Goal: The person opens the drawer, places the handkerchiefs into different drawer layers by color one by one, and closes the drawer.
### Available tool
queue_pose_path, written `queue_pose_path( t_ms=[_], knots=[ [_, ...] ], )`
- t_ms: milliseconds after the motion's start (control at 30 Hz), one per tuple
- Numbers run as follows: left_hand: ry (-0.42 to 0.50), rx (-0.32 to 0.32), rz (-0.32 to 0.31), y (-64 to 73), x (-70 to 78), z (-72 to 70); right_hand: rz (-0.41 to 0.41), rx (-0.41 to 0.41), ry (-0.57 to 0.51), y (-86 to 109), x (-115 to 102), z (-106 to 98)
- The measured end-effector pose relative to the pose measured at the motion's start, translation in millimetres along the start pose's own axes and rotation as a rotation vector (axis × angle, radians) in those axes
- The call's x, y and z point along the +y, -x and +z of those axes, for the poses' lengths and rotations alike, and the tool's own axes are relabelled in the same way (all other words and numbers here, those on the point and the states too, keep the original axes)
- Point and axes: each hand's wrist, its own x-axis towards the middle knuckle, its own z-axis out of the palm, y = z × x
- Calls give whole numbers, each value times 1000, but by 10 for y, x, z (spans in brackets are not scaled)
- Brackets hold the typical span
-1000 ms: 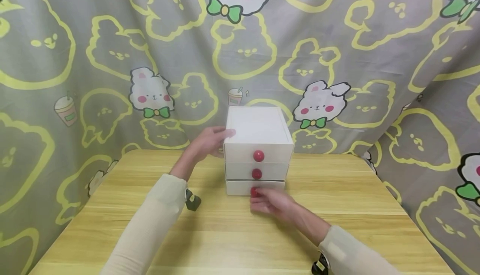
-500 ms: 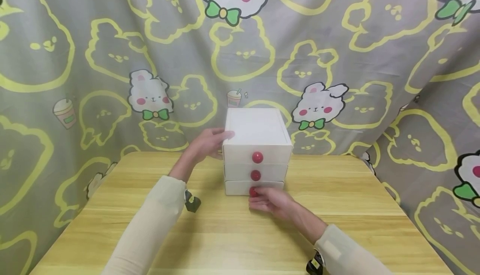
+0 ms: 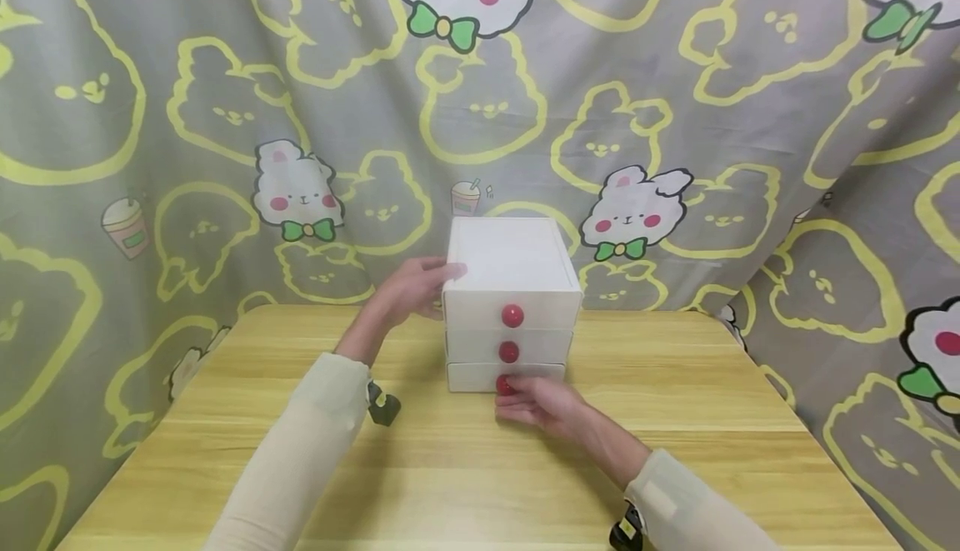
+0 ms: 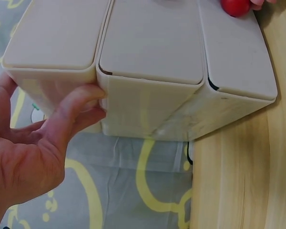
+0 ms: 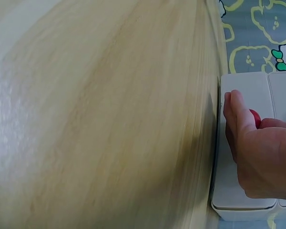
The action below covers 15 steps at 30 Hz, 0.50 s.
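A white cabinet with three stacked drawers [image 3: 512,255] stands on the table, each drawer front bearing a round red knob. My left hand [image 3: 412,286] holds the cabinet's upper left edge, thumb on the top and fingers bent against the side panel [image 4: 133,105]. At the bottom drawer [image 3: 472,378], my right hand [image 3: 551,405] pinches the lowest red knob [image 3: 502,384] between thumb and index finger. Its other fingers extend below the knob. All three drawers look pushed in. The upper knob [image 3: 512,316] and middle knob [image 3: 508,352] are untouched.
The wooden table [image 3: 420,484] extends around the cabinet on both sides and in front. A grey curtain [image 3: 495,117] with yellow cartoon outlines hangs close behind the cabinet and along both sides. Dark wrist devices [image 3: 383,405] sit at both cuffs.
The bottom drawer has slid slightly inward, and the dark gap above its front has narrowed to a thin line. Both hands keep their holds; the view has shifted slightly.
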Motion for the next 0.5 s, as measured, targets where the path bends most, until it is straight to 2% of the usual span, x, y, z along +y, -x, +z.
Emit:
queue_pose_path(
  t_ms=[200, 500],
  knots=[
    [-3, 2, -5, -19, -25, 0, 7, 7, 1, -5, 12, -2],
    [-23, -4, -3, 7, 24, -22, 21, 1, 10, -38, -51, -13]
  ],
)
